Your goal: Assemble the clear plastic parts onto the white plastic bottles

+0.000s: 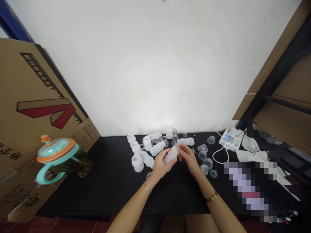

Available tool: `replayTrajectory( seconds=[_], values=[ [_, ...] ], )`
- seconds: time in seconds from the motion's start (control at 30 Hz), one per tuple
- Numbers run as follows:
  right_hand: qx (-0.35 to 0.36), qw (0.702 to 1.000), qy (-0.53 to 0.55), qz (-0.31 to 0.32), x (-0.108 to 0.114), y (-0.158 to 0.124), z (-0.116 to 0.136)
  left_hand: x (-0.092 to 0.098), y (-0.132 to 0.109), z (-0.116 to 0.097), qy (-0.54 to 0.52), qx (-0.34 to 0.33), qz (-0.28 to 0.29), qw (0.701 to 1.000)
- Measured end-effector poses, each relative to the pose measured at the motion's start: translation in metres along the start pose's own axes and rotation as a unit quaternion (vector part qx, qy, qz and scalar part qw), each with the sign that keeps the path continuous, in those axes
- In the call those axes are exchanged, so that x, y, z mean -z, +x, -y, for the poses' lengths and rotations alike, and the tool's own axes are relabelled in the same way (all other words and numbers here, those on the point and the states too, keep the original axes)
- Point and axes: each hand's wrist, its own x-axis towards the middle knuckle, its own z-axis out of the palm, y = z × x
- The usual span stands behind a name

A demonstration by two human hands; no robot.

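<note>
My left hand (160, 165) is wrapped round the body of a frosted white plastic bottle (170, 156), held tilted over the black table (109, 181). My right hand (187, 157) pinches at the bottle's neck end, where a small clear ring or cap sits; what exactly its fingers grip is too small to name. Several more white bottles (145, 150) lie and stand just beyond my left hand. Several clear caps (205, 158) are scattered to the right of my right hand.
A teal and orange lidded cup with a handle (58, 158) stands at the left, beside large cardboard boxes (31, 106). A white device with a cable (230, 138) and white papers lie at the right, near a dark shelf frame (274, 97). A white wall stands behind the table.
</note>
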Motion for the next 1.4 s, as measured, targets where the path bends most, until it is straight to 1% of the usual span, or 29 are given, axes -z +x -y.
replayTrajectory(
  seconds=[0.13, 0.23, 0.3, 0.4, 0.53, 0.73, 0.83, 1.03, 1.4],
  values=[
    [0.002, 1.0, -0.021, -0.006, -0.0008, 0.0005, 0.0008, -0.0003, 0.0, -0.0022, 0.027, -0.045, -0.008, 0.999],
    [0.003, 1.0, -0.021, -0.006, -0.0017, 0.0001, 0.0014, 0.0007, 0.0003, -0.0047, 0.026, -0.047, -0.01, 0.998],
    [0.0, 1.0, -0.013, -0.005, -0.002, -0.0005, 0.0017, 0.0017, 0.0005, -0.0064, 0.015, -0.036, -0.005, 0.999],
    [-0.01, 1.0, 0.004, 0.0, -0.0016, -0.0014, 0.002, 0.0026, 0.0007, -0.0071, -0.008, -0.001, 0.004, 1.0],
    [-0.011, 1.0, 0.019, 0.01, -0.0007, -0.0022, 0.0016, 0.0018, 0.0018, -0.004, -0.063, 0.043, 0.02, 0.997],
    [-0.018, 0.999, 0.035, 0.011, -0.0008, -0.0027, 0.0025, -0.0002, 0.0042, 0.0007, -0.178, 0.077, 0.046, 0.98],
    [-0.016, 0.999, 0.033, 0.012, -0.0008, -0.0027, 0.0033, -0.0008, 0.0047, 0.0021, -0.207, 0.091, 0.054, 0.973],
    [-0.011, 0.999, 0.027, 0.016, 0.0004, -0.0022, 0.0019, -0.001, 0.0044, 0.0013, -0.207, 0.098, 0.05, 0.972],
    [-0.014, 0.999, 0.029, 0.01, 0.0018, -0.0001, -0.0009, 0.001, 0.0028, -0.004, -0.152, 0.081, 0.04, 0.984]
  ],
)
